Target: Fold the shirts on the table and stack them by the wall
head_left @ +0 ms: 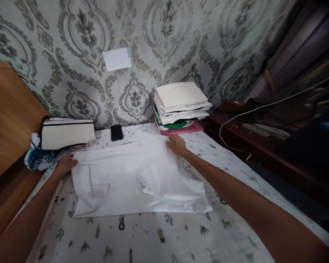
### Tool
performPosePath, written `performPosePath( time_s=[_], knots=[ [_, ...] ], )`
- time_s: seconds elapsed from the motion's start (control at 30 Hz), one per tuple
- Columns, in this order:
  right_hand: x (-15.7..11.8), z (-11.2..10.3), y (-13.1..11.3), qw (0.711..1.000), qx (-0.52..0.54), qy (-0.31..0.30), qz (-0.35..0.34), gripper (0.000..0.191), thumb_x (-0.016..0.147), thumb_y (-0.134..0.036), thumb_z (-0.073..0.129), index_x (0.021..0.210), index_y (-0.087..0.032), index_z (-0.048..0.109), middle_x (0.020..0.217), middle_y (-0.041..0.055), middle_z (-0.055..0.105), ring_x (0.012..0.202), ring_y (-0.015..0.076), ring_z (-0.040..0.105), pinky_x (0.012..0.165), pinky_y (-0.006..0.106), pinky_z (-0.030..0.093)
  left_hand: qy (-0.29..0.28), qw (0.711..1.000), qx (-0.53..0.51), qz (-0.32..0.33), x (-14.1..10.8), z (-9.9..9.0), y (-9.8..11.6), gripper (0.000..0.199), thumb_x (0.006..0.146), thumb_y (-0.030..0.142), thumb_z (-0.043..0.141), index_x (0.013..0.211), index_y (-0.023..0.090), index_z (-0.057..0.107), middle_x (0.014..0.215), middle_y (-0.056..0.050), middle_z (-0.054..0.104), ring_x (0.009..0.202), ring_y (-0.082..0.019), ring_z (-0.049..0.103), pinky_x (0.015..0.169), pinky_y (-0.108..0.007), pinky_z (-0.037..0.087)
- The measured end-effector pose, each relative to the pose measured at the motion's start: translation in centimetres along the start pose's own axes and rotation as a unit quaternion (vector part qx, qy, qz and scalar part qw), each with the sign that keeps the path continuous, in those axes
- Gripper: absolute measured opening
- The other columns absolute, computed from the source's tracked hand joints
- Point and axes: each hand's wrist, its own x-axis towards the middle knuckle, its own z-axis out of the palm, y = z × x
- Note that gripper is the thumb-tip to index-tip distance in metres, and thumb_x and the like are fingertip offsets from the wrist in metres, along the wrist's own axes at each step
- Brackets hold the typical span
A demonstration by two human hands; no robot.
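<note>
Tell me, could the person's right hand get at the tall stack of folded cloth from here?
Probably yes: the right hand is just in front of the stack of folded cloth; nothing visible stands between, though it may need to release the white garment.

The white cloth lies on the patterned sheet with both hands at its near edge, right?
Not quite: the head view shows the left hand and right hand at the far edge of the white cloth, towards the wall. It does lie on the patterned sheet.

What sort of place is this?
Likely a bedroom in a home: white fabric sheet with small plant prints, grey damask-patterned wallpaper, stack of folded white, green and pink cloth.
</note>
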Motion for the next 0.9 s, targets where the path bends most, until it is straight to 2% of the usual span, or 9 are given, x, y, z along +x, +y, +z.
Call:
performPosePath(
  time_s=[0.07, 0.17, 0.3, 0.37, 0.43, 0.5, 0.6, 0.7, 0.9],
  knots=[
    [-0.3, -0.2, 0.2, 1.000, 0.003, 0.003, 0.006, 0.018, 0.085, -0.023, 0.050, 0.096, -0.021, 0.064, 0.105, 0.0087, 0.067, 0.100, 0.0256, 0.059, 0.074, 0.032, 0.043, -0.005, 1.000, 0.028, -0.012, -0.5, -0.5, 0.3, 0.018, 0.066, 0.028, 0.061, 0.080, 0.017, 0.060, 0.075, -0.009, 0.066, 0.086, -0.032, 0.067, 0.072, -0.035, 0.051],
    [-1.3, -0.7, 0.7, 1.000, 0.012, 0.006, 0.020, 0.027, 0.088, -0.030, 0.051, 0.111, -0.020, 0.062, 0.111, 0.0101, 0.065, 0.098, 0.0254, 0.060, 0.077, 0.033, 0.045, -0.008, 0.996, 0.094, -0.009, -2.4, -1.3, 1.1, 0.038, 0.076, 0.036, 0.057, 0.106, 0.012, 0.058, 0.093, -0.014, 0.067, 0.095, -0.034, 0.065, 0.078, -0.039, 0.051],
    [-6.0, -2.0, 1.9, 0.999, 0.019, 0.046, -0.011, 0.042, 0.095, -0.038, 0.045, 0.129, -0.016, 0.054, 0.123, 0.0151, 0.059, 0.106, 0.0268, 0.058, 0.091, 0.038, 0.045, 0.027, 0.971, 0.178, 0.155, -7.2, -1.7, 2.6, 0.055, 0.088, 0.044, 0.042, 0.132, 0.010, 0.045, 0.132, -0.021, 0.053, 0.122, -0.038, 0.051, 0.097, -0.047, 0.045],
    [-10.1, -2.7, 2.5, 0.993, 0.029, 0.059, -0.102, 0.037, 0.096, -0.039, 0.042, 0.121, -0.017, 0.059, 0.118, 0.0144, 0.061, 0.109, 0.0274, 0.057, 0.097, 0.039, 0.042, -0.059, 0.959, 0.127, 0.245, -10.0, -1.4, 3.1, 0.051, 0.091, 0.048, 0.037, 0.127, 0.015, 0.053, 0.134, -0.016, 0.054, 0.121, -0.033, 0.052, 0.101, -0.042, 0.044],
    [-14.5, -3.1, 2.8, 0.981, 0.040, 0.013, -0.191, 0.036, 0.097, -0.043, 0.043, 0.116, -0.020, 0.062, 0.114, 0.0114, 0.065, 0.108, 0.0265, 0.058, 0.097, 0.039, 0.043, -0.194, 0.928, 0.081, 0.309, -12.7, -0.8, 3.4, 0.050, 0.090, 0.055, 0.041, 0.121, 0.022, 0.061, 0.134, -0.011, 0.056, 0.123, -0.029, 0.051, 0.103, -0.035, 0.042],
    [-18.2, -3.2, 3.0, 0.969, 0.020, -0.029, -0.246, 0.041, 0.092, -0.049, 0.052, 0.120, -0.022, 0.061, 0.117, 0.0111, 0.065, 0.108, 0.0287, 0.058, 0.095, 0.042, 0.044, -0.275, 0.895, 0.087, 0.341, -14.9, -0.5, 3.5, 0.052, 0.085, 0.060, 0.052, 0.124, 0.028, 0.063, 0.141, -0.007, 0.053, 0.131, -0.029, 0.045, 0.107, -0.034, 0.038],
    [-21.2, -2.8, 3.3, 0.957, -0.023, -0.029, -0.286, 0.034, 0.089, -0.041, 0.056, 0.115, -0.021, 0.065, 0.112, 0.0119, 0.068, 0.103, 0.0306, 0.060, 0.092, 0.047, 0.044, -0.292, 0.883, 0.135, 0.342, -16.9, -0.8, 3.7, 0.060, 0.081, 0.058, 0.059, 0.136, 0.033, 0.055, 0.146, -0.006, 0.050, 0.130, -0.031, 0.045, 0.106, -0.037, 0.038],
    [-21.4, -2.3, 3.3, 0.952, -0.044, 0.009, -0.302, 0.025, 0.092, -0.024, 0.045, 0.093, -0.022, 0.070, 0.097, 0.0101, 0.071, 0.094, 0.0279, 0.062, 0.095, 0.050, 0.042, -0.295, 0.889, 0.161, 0.310, -17.8, -2.4, 4.2, 0.056, 0.086, 0.049, 0.053, 0.139, 0.032, 0.051, 0.140, -0.007, 0.056, 0.119, -0.029, 0.055, 0.097, -0.036, 0.044],
    [-21.5, -3.1, 3.7, 0.947, 0.043, 0.033, -0.318, 0.029, 0.095, -0.029, 0.039, 0.087, -0.026, 0.066, 0.089, 0.0081, 0.071, 0.086, 0.0257, 0.066, 0.092, 0.048, 0.047, -0.297, 0.890, 0.172, 0.301, -18.2, -6.6, 2.9, 0.025, 0.082, 0.034, 0.055, 0.101, 0.030, 0.071, 0.111, -0.001, 0.072, 0.102, -0.027, 0.064, 0.088, -0.030, 0.048]
  ],
)
